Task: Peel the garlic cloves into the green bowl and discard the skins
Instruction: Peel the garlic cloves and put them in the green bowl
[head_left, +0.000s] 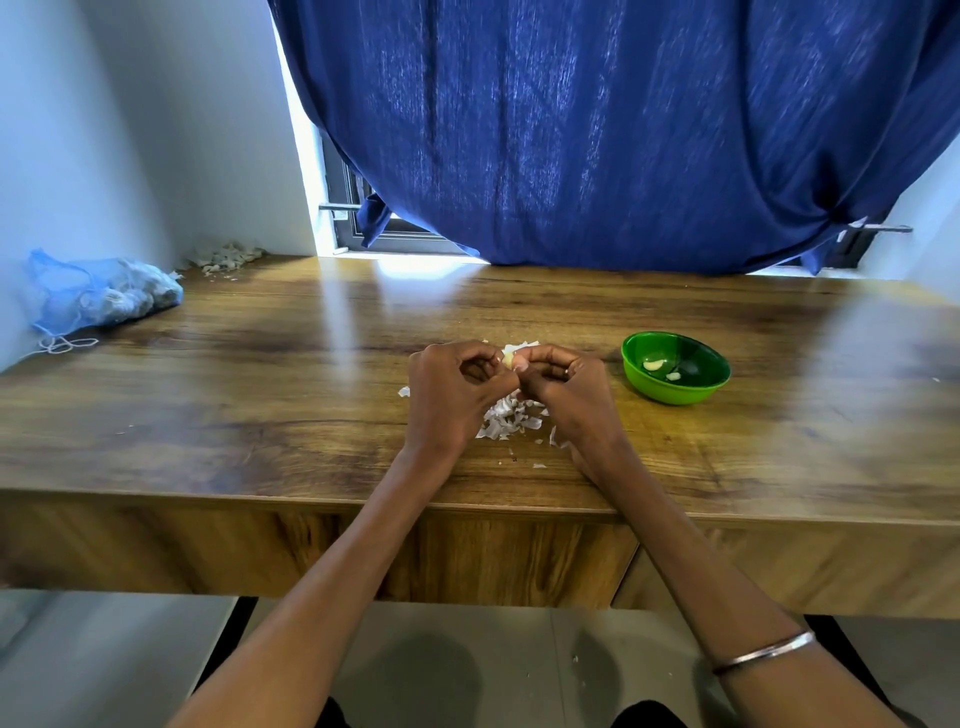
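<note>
A green bowl is being kept on the wooden table, at about 3 o'clock from the hands and just apart from them; two pale peeled cloves are lying inside it on the bottom, one larger and curved, one smaller beside it. A blue mesh bag is being kept far off at 10 o'clock against the wall, lumpy shapes showing through the netting, though what they are cannot be told. Both forearms are being extended over the near table edge, converging toward the middle. The left hand and the right hand are being held together, knuckles up, fingers curled inward. A garlic clove is being pinched between the fingertips of both hands at 12 o'clock of the knuckles, raised a little above the tabletop. Only a small part of it is being shown: pale yellowish-white and smooth, whether skin is clinging to it cannot be told. A heap of papery white skins is lying on the table under and between the hands, with stray flakes scattered toward 6 o'clock. A second pile of dry skins is lying in the corner at 11 o'clock. A metal bangle is being worn on the right forearm. A blue curtain is hanging behind the table.
</note>
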